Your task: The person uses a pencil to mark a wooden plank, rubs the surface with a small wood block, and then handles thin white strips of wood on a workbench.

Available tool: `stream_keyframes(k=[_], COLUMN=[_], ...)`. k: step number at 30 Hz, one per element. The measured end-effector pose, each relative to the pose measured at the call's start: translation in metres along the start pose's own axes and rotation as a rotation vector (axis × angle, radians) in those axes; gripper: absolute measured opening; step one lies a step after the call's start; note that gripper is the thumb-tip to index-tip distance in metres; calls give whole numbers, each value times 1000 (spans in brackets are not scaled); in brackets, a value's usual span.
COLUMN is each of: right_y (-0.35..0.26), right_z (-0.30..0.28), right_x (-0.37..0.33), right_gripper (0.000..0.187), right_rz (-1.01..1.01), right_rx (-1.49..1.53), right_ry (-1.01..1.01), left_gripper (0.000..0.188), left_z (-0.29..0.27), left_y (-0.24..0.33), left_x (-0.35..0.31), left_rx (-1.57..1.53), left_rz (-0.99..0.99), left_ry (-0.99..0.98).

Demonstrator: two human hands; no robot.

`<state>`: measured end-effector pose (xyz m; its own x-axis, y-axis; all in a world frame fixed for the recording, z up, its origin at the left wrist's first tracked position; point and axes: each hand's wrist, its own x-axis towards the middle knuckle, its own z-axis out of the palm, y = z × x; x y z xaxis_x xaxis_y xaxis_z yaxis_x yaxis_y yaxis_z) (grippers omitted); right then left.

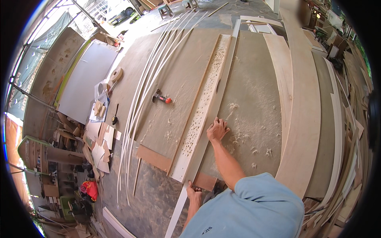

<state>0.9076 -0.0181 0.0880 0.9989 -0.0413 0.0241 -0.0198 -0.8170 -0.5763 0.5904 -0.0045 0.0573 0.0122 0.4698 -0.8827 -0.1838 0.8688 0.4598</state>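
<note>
A long pale strip (224, 85) runs lengthwise over the work table, its near end jutting past the table edge. My left hand (193, 192) is closed around this strip close to the near table edge. Farther up, my right hand (218, 129) has its fingers bent over the strip's right side, pressed against it. Left of the strip, and alongside it, lies a narrow white board (204, 105) covered with dark spots or holes. A thin brown wooden edge (198, 99) borders that board. The undersides of both hands are hidden.
Shavings (242, 135) are scattered on the brown table panel (254, 87). A dark tool with a red end (162, 97) lies left, beside several thin white strips (149, 79). A tape roll (116, 74) and scraps (101, 146) are farther left. Curved boards (303, 99) stand right.
</note>
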Motion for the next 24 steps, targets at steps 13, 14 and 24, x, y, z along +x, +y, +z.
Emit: stream_keyframes(k=[13,14,24], right_y=[-1,-1,4], right_z=[-6,-5,5], right_x=[12,17,61], right_gripper=[35,35,36], right_rz=[3,1,15], right_rx=[-4,0,8], right_ry=[27,25,17], left_gripper=[26,26,20], left_z=[-181,-183,-118], left_y=[16,15,20], left_x=[19,24,7], left_rx=[-124,-126,-113], left_rz=[316,321,181], left_ry=[150,150,202])
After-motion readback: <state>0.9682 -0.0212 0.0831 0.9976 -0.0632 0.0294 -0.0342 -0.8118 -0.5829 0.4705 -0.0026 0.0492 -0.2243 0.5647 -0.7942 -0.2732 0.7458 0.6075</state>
